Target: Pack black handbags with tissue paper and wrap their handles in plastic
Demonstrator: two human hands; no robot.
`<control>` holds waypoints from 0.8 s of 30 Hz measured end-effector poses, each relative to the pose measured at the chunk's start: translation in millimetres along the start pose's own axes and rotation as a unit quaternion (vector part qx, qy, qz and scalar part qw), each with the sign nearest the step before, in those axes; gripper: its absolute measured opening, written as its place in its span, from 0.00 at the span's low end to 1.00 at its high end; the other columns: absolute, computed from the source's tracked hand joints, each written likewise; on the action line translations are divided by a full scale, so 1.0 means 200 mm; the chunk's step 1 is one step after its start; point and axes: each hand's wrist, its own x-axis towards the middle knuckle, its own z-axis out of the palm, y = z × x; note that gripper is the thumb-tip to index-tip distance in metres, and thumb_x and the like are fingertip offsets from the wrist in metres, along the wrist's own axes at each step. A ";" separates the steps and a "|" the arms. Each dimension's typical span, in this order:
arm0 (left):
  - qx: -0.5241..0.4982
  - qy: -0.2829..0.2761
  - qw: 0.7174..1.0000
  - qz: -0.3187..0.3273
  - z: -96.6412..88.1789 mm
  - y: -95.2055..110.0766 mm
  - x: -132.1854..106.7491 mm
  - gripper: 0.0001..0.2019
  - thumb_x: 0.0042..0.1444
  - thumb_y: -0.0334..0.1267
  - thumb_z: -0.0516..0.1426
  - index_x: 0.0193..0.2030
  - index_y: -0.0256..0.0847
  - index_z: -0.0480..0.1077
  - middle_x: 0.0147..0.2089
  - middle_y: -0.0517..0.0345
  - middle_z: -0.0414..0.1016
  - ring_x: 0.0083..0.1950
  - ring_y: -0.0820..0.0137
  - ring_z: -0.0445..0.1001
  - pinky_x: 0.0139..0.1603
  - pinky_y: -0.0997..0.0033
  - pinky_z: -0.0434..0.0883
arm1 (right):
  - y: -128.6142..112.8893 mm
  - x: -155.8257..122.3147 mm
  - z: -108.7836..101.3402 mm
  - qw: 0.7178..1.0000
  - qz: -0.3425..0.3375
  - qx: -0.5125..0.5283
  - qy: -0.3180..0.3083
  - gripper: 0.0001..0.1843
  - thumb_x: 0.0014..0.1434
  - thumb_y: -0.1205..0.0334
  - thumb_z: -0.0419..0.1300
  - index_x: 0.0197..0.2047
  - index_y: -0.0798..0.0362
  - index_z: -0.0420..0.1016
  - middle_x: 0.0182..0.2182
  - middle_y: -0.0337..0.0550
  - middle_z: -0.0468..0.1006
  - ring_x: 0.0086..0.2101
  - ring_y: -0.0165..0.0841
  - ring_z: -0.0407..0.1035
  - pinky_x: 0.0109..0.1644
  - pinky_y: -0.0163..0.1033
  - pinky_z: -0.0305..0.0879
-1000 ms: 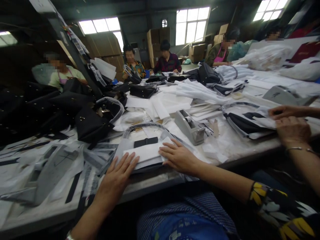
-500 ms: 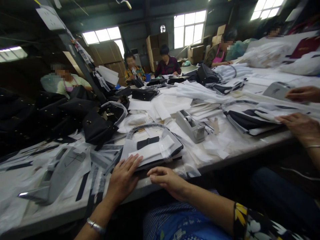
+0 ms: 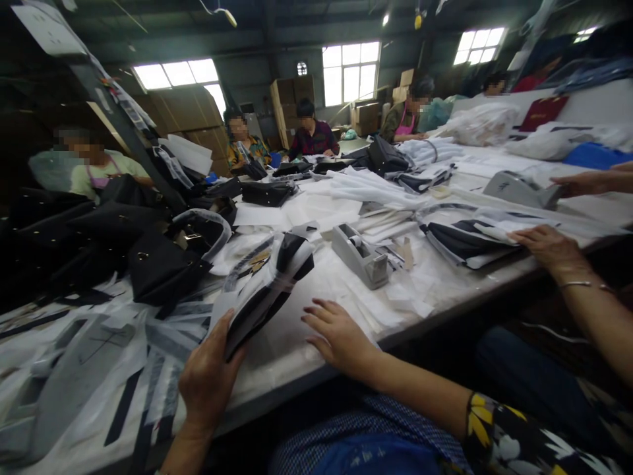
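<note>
My left hand [image 3: 210, 369] grips the near left end of a black handbag [image 3: 270, 290], thumb and fingers on either side of it. The bag is tilted up on its edge, with white sheet material along it and its handle [image 3: 242, 260] wrapped in clear film. To the right of the bag, my right hand [image 3: 339, 333] hovers over the table edge, fingers spread and holding nothing. A grey tape dispenser [image 3: 363, 257] stands just beyond that hand. Another grey dispenser [image 3: 74, 376] sits at the left.
A co-worker's hand [image 3: 548, 247] rests on another black bag [image 3: 465, 241] at the right, near a third dispenser [image 3: 519, 191]. Black bags [image 3: 163, 264] are heaped at the left beside a slanted post [image 3: 128, 132]. White sheets [image 3: 321, 204] cover the table's middle. Several people sit across.
The bag lay flat and now stands tilted on edge, raised by my left hand. My right hand has opened out its fingers. The view has shifted to the right.
</note>
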 end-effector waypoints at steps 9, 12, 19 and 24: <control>-0.007 0.018 0.990 -0.140 0.02 0.04 0.07 0.33 0.62 0.50 0.57 0.71 0.45 0.55 0.51 0.45 0.80 0.39 0.53 0.80 0.29 0.64 0.68 | 0.06 -0.06 0.06 0.975 -0.122 -0.048 -0.180 0.22 0.68 0.57 0.55 0.62 0.55 0.69 0.62 0.53 0.70 0.64 0.43 0.60 0.72 0.56 0.45; -0.007 0.003 0.984 -0.177 0.01 0.05 0.07 0.36 0.59 0.50 0.61 0.71 0.47 0.56 0.52 0.48 0.80 0.41 0.54 0.81 0.31 0.65 0.68 | 0.06 -0.07 0.04 0.962 -0.181 0.040 -0.200 0.20 0.66 0.51 0.59 0.57 0.50 0.74 0.57 0.46 0.76 0.61 0.39 0.65 0.72 0.53 0.47; -0.026 0.005 0.987 -0.161 0.04 0.06 0.05 0.34 0.57 0.45 0.64 0.69 0.50 0.59 0.54 0.53 0.80 0.44 0.56 0.80 0.36 0.66 0.70 | 0.29 0.04 -0.02 0.993 0.061 -0.029 0.097 0.22 0.63 0.56 0.63 0.58 0.55 0.73 0.56 0.56 0.72 0.56 0.44 0.67 0.62 0.49 0.65; -0.028 0.013 0.989 -0.143 0.04 0.08 0.05 0.33 0.58 0.43 0.64 0.69 0.50 0.60 0.55 0.54 0.79 0.44 0.57 0.80 0.38 0.66 0.71 | 0.41 0.27 -0.06 0.977 0.150 -0.138 0.058 0.37 0.63 0.52 0.63 0.69 0.56 0.57 0.65 0.61 0.61 0.63 0.49 0.57 0.65 0.53 0.60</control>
